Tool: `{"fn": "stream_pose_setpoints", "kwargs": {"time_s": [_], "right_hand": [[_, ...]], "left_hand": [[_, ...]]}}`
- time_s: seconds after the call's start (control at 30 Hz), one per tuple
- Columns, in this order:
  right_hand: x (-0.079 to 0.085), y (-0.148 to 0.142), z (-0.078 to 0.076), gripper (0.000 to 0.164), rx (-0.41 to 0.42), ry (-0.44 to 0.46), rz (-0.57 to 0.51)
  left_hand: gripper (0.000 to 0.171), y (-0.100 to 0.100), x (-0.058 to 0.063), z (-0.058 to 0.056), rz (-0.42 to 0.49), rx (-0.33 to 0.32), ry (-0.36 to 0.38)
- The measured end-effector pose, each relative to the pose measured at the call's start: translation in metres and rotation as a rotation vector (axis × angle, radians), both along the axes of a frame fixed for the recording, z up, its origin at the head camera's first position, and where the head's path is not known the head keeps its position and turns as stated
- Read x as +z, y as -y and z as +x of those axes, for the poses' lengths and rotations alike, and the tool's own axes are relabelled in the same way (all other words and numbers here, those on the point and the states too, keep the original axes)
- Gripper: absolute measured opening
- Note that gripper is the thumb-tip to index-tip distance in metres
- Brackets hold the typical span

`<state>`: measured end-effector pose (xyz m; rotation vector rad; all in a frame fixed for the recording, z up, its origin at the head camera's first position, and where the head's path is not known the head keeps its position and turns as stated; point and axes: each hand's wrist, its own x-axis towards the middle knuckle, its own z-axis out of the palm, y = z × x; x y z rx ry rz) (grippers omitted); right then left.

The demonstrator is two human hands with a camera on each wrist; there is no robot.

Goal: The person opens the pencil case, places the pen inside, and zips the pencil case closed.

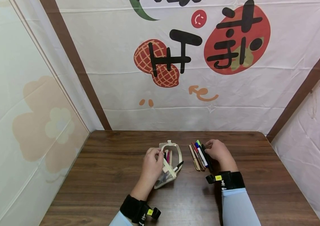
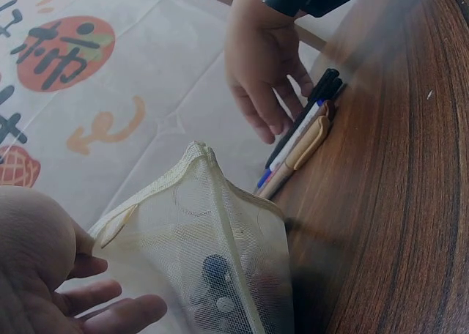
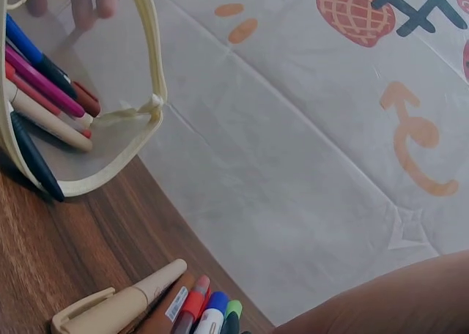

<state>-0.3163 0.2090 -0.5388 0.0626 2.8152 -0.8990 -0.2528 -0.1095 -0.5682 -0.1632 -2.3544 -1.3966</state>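
Observation:
A cream mesh pencil case [image 1: 164, 180] stands tilted on the table, its mouth open. My left hand [image 1: 152, 163] holds its rim at the left side, fingers against the outer wall. Inside lie several pens, among them a magenta pen [image 3: 44, 79] and a blue pen [image 3: 23, 39]. A dark pen [image 3: 35, 157] leans across the rim. To the right, a row of pens includes a beige pen [image 1: 194, 158], a blue-and-white marker [image 1: 202, 156] and black pens [image 1: 208, 160]. My right hand [image 1: 219, 153] is beside the black pens, fingers loosely extended; contact is unclear.
The brown wooden table [image 1: 106, 182] has a back edge against a white printed curtain [image 1: 114, 88]. Pale curtains also hang at the left and right. Each wrist wears a black strap [image 1: 231, 180] with a small camera.

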Motion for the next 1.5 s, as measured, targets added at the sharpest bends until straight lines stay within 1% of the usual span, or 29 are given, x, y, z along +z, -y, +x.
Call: {"fn": "stream_pose_setpoints", "kwargs": {"time_s": [0.07,0.1,0.13,0.27,0.37,0.53,0.67,0.97,1.2,1.3,1.5], "right_hand": [[-0.001,-0.001,0.0,0.037,0.008,0.011,0.005],[-0.001,-0.001,0.0,0.037,0.009,0.015,0.003],[-0.002,-0.001,0.0,0.037,0.015,0.014,0.003],[-0.003,0.0,0.0,0.038,-0.001,0.036,-0.004],[-0.005,0.001,0.0,0.039,-0.016,0.034,0.014],[-0.009,0.002,-0.001,0.042,-0.04,0.005,0.063],[-0.011,0.002,-0.002,0.044,-0.064,0.001,0.072],[-0.012,0.004,-0.002,0.046,-0.054,-0.014,0.071],[-0.009,0.0,-0.001,0.056,-0.075,-0.011,0.024],[-0.005,-0.001,-0.001,0.059,-0.091,-0.05,0.003],[0.008,0.003,0.0,0.065,-0.092,-0.117,-0.124]], "left_hand": [[0.027,0.0,-0.001,0.0,-0.01,0.004,-0.011],[0.026,0.0,0.0,0.0,-0.02,0.009,0.0],[0.025,-0.003,0.021,0.013,-0.036,0.023,0.033],[0.025,-0.005,0.026,0.015,-0.058,0.033,0.075],[0.025,-0.005,0.027,0.015,-0.059,0.033,0.09],[0.024,-0.004,0.028,0.016,-0.055,0.028,0.106],[0.024,-0.004,0.028,0.015,-0.056,0.026,0.098],[0.025,-0.003,0.028,0.016,-0.052,0.027,0.089],[0.024,-0.004,0.028,0.017,-0.05,0.029,0.102],[0.024,-0.004,0.028,0.017,-0.048,0.024,0.098],[0.025,-0.004,0.029,0.017,-0.049,0.019,0.102]]}}
